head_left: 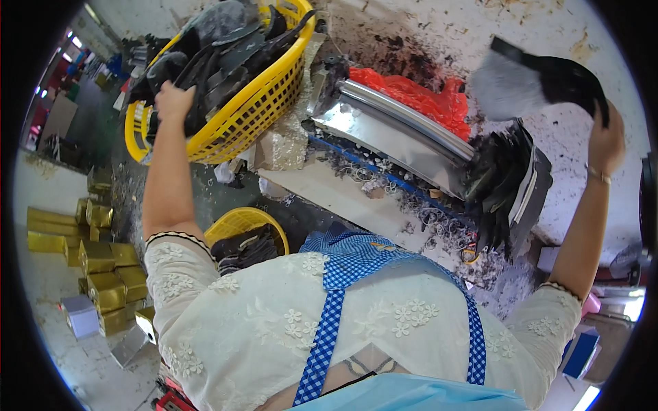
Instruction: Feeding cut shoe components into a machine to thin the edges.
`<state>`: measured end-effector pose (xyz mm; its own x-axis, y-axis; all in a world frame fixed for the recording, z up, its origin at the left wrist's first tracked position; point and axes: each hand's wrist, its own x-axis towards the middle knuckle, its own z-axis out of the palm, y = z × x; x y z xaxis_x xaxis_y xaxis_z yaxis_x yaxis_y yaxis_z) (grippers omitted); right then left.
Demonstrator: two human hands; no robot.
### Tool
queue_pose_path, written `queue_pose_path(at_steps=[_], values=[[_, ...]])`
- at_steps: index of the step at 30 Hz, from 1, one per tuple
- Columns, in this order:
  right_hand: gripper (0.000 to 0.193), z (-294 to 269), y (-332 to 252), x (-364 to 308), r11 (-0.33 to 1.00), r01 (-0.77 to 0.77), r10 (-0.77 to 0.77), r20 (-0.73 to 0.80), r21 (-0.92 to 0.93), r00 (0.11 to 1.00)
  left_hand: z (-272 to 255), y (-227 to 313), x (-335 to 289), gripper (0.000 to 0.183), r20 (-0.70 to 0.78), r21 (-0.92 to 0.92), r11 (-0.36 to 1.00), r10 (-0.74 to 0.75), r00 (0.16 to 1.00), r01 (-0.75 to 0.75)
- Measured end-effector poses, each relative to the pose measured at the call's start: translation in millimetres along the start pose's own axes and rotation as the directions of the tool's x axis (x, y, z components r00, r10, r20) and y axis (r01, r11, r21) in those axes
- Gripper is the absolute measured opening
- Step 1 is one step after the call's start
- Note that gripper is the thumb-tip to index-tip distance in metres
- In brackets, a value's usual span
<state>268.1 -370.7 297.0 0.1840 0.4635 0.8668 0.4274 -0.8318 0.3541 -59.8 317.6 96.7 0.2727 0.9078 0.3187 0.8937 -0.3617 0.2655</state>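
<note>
Up on the right, my right hand [606,140] is closed on the lower end of a floppy black piece with a grey fuzzy part [572,79]. The piece hangs in the air beside the wall, bent in a curve. On the left, my left hand [175,103] reaches over the side of a yellow plastic basket [240,120] heaped with black curved pieces [229,51]. Its fingers are bent against the dark pieces there and seem to grip one; the fingertips are partly hidden.
A metal roller machine [404,130] stands ahead, with red plastic [411,96] behind it. At its right end hangs a stack of black pieces [504,185]. Scraps litter the bench [336,181]. A smaller yellow basket [250,222] stands nearer; gold tins [110,274] are at left.
</note>
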Motion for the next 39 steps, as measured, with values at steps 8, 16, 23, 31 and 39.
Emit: queue_pose_path(at_steps=[8,16,23,31,39], values=[[0.014,-91,-31,-161,0.980,0.049,0.014,0.308,-0.194,0.951,103,-205,177,0.066,0.280,-0.766,0.584,-0.071,0.957,0.268],[0.044,-111,-85,-250,0.956,-0.293,0.237,0.543,0.018,0.806,127,-118,141,0.071,-0.131,-0.210,0.978,-0.040,0.991,0.012],[0.043,-94,-109,-224,0.911,-0.337,0.214,0.428,0.236,0.878,72,-211,172,0.049,0.219,-0.484,0.875,0.096,0.971,0.023],[0.051,-94,-167,-177,0.926,-0.185,0.044,0.392,0.329,0.919,-93,36,-32,0.021,-0.467,0.566,0.699,0.708,0.530,-0.436],[0.086,-95,-323,-76,0.242,-0.075,-0.223,0.131,0.967,0.966,-208,110,-273,0.017,-0.187,0.362,-0.013,0.979,-0.086,-0.932]])
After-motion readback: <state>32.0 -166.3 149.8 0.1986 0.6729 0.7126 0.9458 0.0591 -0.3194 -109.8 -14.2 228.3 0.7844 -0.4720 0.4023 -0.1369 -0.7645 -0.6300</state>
